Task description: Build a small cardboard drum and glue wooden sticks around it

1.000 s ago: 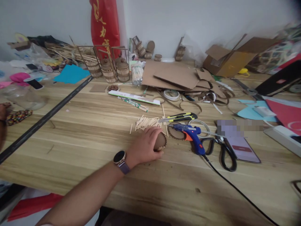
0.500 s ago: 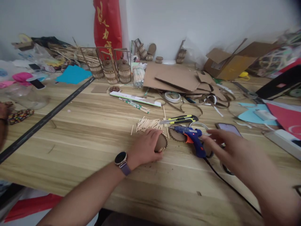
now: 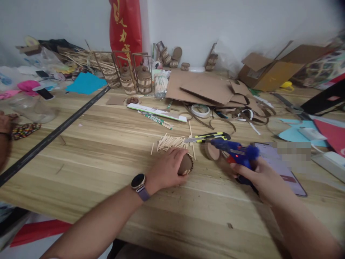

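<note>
My left hand (image 3: 168, 167), with a watch on its wrist, curls round a round cardboard disc (image 3: 186, 164) edged with a dark corrugated strip; short sticks show at its near rim. In my right hand (image 3: 256, 176) is a blue glue gun (image 3: 239, 153), its nozzle pointing left and its red light lit. The gun is smeared by motion. Just beyond my left hand lies a pile of short wooden sticks (image 3: 171, 142). A yellow-and-black utility knife (image 3: 210, 137) rests behind the gun. Another cardboard disc (image 3: 212, 150) is partly hidden beneath the nozzle.
A phone (image 3: 288, 176) lies right of the glue gun. Cardboard sheets (image 3: 202, 86), a tape roll (image 3: 199, 110) and small stick baskets (image 3: 144, 82) stand farther back. Another person's hand (image 3: 4, 122) is at the left edge, beside a beaded item (image 3: 26, 131).
My right hand has come in from the right, closed on the glue gun and raised it from the table. My left hand stays on the disc.
</note>
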